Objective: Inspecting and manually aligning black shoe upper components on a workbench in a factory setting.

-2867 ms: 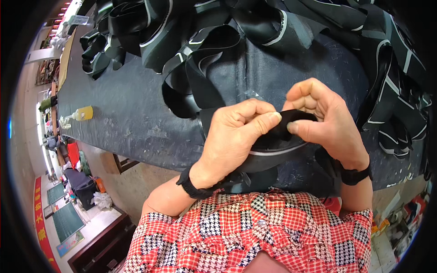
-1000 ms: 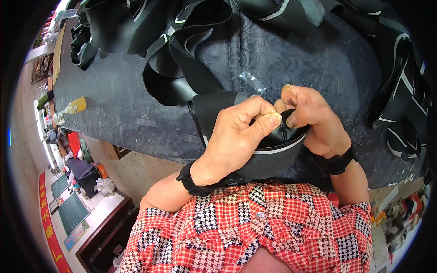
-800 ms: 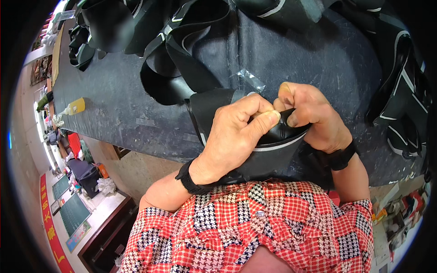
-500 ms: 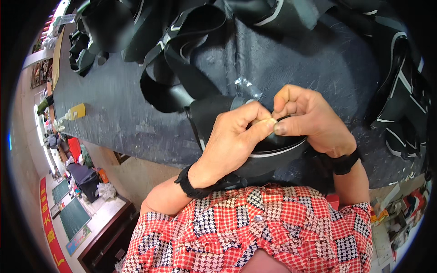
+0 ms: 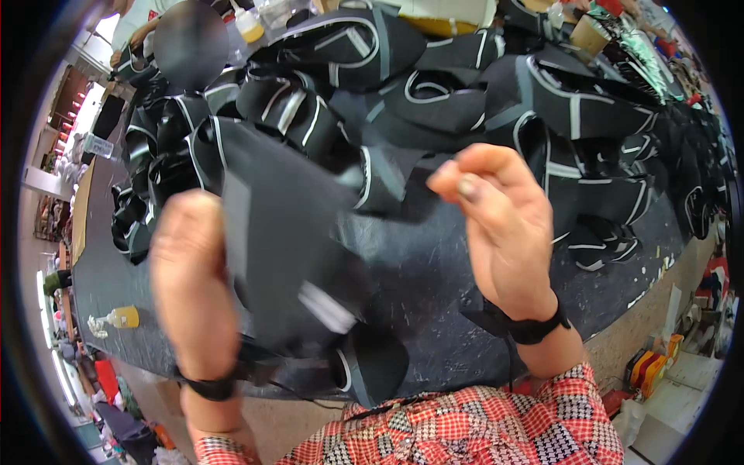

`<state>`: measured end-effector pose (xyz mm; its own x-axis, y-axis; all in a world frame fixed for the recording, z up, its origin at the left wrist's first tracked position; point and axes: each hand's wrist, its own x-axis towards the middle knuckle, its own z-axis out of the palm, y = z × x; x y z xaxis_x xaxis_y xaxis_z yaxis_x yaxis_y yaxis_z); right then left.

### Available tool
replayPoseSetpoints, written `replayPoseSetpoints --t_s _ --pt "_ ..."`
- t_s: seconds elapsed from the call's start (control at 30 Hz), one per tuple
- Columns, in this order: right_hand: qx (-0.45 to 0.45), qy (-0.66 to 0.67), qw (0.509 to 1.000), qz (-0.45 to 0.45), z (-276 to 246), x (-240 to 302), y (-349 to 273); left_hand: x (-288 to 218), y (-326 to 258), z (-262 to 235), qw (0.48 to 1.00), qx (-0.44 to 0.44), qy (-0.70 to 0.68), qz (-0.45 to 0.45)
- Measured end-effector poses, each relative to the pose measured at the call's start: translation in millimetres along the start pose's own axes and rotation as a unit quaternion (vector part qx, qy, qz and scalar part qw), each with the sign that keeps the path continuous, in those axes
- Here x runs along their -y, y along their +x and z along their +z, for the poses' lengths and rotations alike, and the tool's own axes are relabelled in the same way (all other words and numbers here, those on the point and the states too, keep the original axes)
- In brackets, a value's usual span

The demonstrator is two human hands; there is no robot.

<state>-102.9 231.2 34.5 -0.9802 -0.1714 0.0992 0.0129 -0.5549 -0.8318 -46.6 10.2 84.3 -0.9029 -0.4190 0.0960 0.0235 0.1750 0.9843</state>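
Observation:
A black neoprene-like fabric piece (image 5: 283, 240) with a pale strip hangs in front of me, smeared by motion. My left hand (image 5: 194, 267), also blurred, is closed on its left edge. Up and to the right, apart from that piece, my right hand (image 5: 508, 225) has thumb and forefinger pressed together in a pinch. Whatever may lie between those fingertips is too small to make out. A curved black flap (image 5: 376, 363) with a light edge shows below the held piece, close to the table's near edge.
Many black pieces with pale trim (image 5: 442, 101) are heaped across the far side of the dark table (image 5: 434, 310). A bottle of yellow liquid (image 5: 122, 317) lies at the left edge, and another yellow bottle (image 5: 249, 25) stands at the back. A person's arm (image 5: 139, 35) shows far left.
My hands have parted; earlier they met over the black piece. The left has swung left with the piece, the right stays raised in a pinch. The view has tilted up, showing more of the heap.

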Motion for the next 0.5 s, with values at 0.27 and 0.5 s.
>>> replayPoseSetpoints --t_s 0.27,0.5 --pt "0.078 -0.291 0.934 0.190 -37.9 -12.7 -49.1 -30.1 199.4 -115.1 0.924 -0.258 0.001 0.281" --pt "0.018 -0.335 0.938 0.091 -47.8 31.6 -15.1 92.0 223.2 -119.6 0.983 -0.113 0.094 0.106"
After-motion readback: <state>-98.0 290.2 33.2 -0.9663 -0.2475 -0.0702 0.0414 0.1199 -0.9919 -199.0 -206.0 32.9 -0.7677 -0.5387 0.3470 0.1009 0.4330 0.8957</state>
